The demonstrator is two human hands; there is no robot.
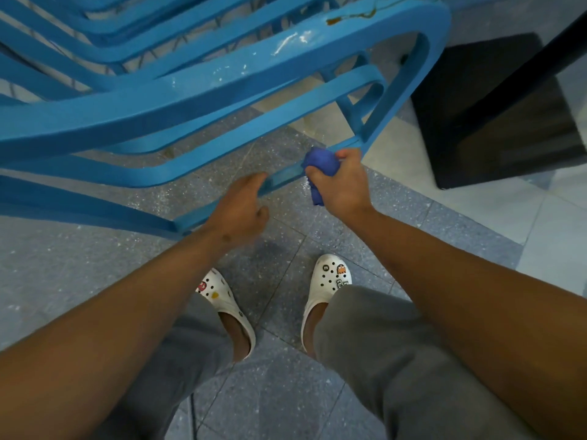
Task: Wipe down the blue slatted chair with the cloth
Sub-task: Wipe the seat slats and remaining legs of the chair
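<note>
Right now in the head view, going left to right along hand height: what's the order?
left hand, touching a slat of the blue chair → blue cloth → right hand, gripping that cloth against the slat → black box on the floor.

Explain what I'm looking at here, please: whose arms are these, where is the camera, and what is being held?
There is no robot here. One wide-angle camera sits on a person's head and looks down, so you see their own two arms, grey trousers and white clogs on a speckled tiled floor. In front of them is the blue slatted chair, seen from above, with pale smears and a brownish stain on its top rail. The right hand grips a bunched dark blue cloth against a low rail of the chair. The left hand holds nothing; its fingers reach to the same rail, fingertips at its edge. A dark box-like object stands on the floor at the right.
</note>
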